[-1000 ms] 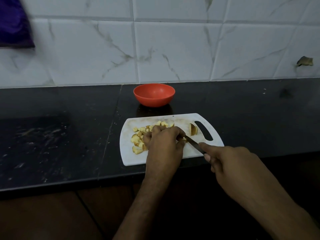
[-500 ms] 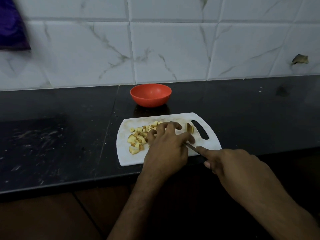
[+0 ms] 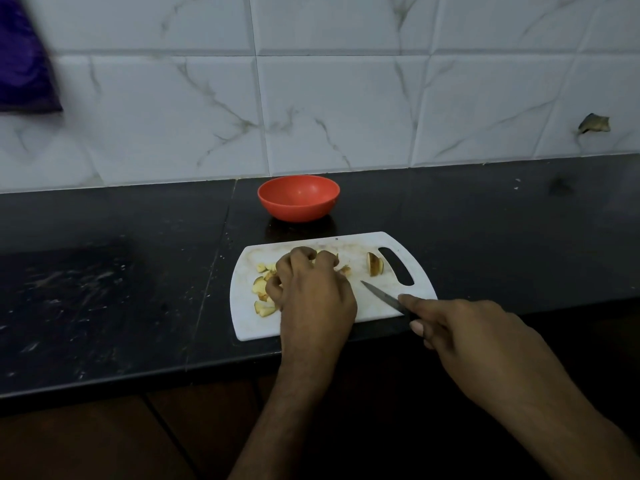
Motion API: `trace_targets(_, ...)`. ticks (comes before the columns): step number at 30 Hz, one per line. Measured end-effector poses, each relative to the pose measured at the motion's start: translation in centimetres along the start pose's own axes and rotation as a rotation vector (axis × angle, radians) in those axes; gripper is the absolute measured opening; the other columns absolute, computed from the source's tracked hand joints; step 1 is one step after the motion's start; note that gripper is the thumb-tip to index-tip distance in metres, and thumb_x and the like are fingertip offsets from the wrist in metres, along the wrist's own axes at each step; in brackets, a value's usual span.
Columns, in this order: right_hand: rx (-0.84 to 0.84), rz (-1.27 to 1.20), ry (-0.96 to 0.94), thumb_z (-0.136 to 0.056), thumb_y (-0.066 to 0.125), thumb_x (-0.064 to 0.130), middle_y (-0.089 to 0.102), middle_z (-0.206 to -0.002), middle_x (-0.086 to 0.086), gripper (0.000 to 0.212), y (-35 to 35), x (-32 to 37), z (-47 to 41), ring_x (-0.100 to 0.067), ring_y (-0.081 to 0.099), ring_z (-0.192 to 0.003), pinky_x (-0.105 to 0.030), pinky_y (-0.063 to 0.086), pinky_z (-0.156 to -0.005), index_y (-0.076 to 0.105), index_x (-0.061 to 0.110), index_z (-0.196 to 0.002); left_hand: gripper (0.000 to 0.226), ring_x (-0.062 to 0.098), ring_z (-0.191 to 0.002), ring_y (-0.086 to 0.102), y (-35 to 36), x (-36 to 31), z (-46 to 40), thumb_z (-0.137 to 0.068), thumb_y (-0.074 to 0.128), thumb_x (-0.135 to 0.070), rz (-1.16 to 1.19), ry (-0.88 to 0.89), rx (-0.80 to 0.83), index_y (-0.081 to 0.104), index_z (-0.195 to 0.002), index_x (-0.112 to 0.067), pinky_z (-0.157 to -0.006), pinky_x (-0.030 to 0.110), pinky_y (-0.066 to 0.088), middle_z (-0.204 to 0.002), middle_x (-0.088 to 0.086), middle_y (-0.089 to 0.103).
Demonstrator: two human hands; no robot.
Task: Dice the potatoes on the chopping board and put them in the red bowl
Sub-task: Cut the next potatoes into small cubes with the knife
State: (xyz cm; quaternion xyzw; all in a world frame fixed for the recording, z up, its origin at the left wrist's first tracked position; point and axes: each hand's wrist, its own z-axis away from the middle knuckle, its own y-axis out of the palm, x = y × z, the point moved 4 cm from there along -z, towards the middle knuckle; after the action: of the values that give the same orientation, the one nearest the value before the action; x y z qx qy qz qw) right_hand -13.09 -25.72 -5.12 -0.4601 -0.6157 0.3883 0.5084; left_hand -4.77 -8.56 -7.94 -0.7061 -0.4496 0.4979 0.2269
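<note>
A white chopping board (image 3: 375,308) lies on the black counter. Diced potato pieces (image 3: 261,296) lie in a heap on its left half. My left hand (image 3: 311,292) covers the heap, its fingers curled around several of the pieces. A larger potato slice (image 3: 374,264) stands near the board's handle slot. My right hand (image 3: 460,327) grips a small knife (image 3: 382,296) at the board's right front, blade pointing left and clear of the potato. The red bowl (image 3: 298,197) stands just behind the board; I see nothing inside it.
The black counter (image 3: 114,289) runs left and right, with a white tiled wall (image 3: 346,109) behind it. A purple cloth (image 3: 24,60) hangs at the top left. The counter's front edge lies just below the board.
My left hand has slid left and forward over the diced heap and curled around pieces. The knife has drawn back to the right, away from my left hand.
</note>
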Motion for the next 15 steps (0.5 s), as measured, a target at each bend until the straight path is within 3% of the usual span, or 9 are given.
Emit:
trace_targets(7, -0.123, -0.044, 0.060, -0.100, 0.045, 0.044, 0.070, -0.088, 0.015, 0.037, -0.3, -1.3, -1.7, -0.006, 0.065, -0.085, -0.031, 0.057, -0.077, 0.048, 0.053, -0.136, 0.054, 0.022, -0.148, 0.011, 0.6, -1.3, 0.5, -0.098, 0.047, -0.049, -0.091, 0.251, 0.127, 0.032, -0.149, -0.039, -0.117, 0.056, 0.015, -0.159, -0.003, 0.021)
trace_targets(11, -0.215, -0.101, 0.022, -0.101, 0.048, 0.037, 0.069, -0.087, 0.014, 0.038, 0.4, -1.7, -3.2, -0.004, 0.064, -0.080, -0.031, 0.057, -0.075, 0.051, 0.043, -0.138, 0.065, 0.019, -0.151, 0.002, 1.3, -1.3, 0.4, -0.100, 0.045, -0.050, -0.108, 0.283, 0.192, 0.012, -0.155, -0.043, -0.119, 0.058, 0.009, -0.165, -0.010, 0.009)
trace_targets(15, -0.369, -0.291, -0.103, -0.100, 0.049, 0.035, 0.072, -0.089, 0.011, 0.038, 0.9, -1.6, -6.2, -0.004, 0.066, -0.083, -0.030, 0.057, -0.077, 0.054, 0.038, -0.138, 0.070, 0.019, -0.150, 0.004, 1.4, -1.2, 0.4, -0.098, 0.043, -0.053, -0.110, 0.255, 0.180, 0.009, -0.157, -0.036, -0.120, 0.055, 0.011, -0.165, -0.007, 0.013)
